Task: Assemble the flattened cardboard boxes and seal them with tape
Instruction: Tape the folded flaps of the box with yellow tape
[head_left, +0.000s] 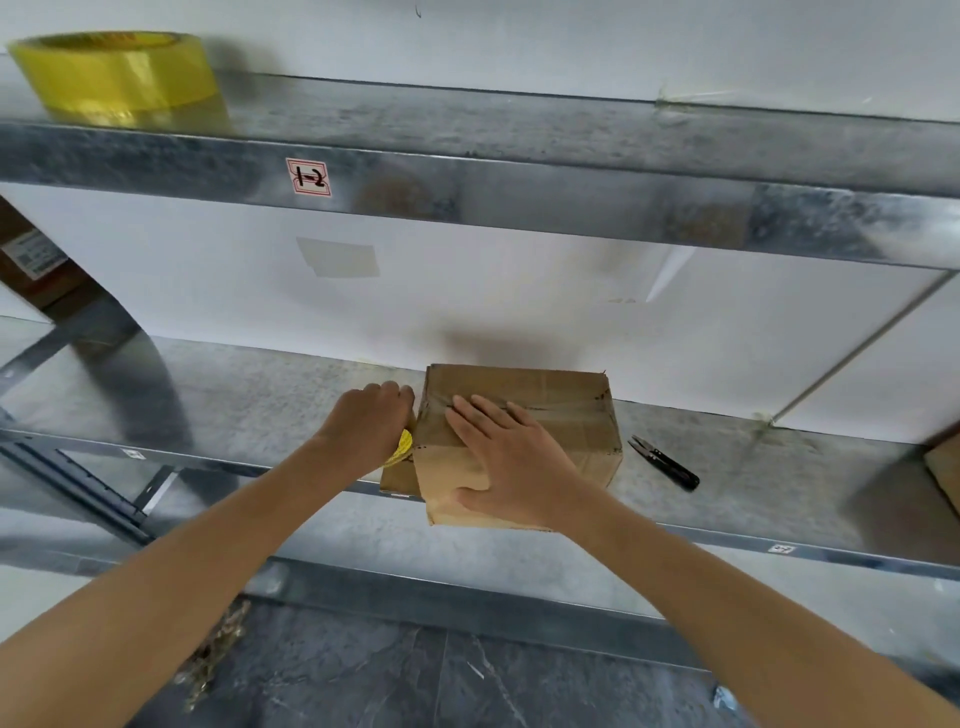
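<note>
On the lower shelf (234, 405), at its front edge, the cardboard box (566, 410) is stood closed, with one front corner overhanging. The right grip (511, 457) is laid flat on the lid, fingers spread, pinning the flaps. The left grip (366, 421) is curled round a yellow tape roll (401, 447) against the box's left side. Seam taping is judged to be in hand. Tape should be pulled taut and straight along the seam, carried down the side wall and rubbed flat while the lid is pressed. Snips (664, 462) lie just right of the box for the cut.
</note>
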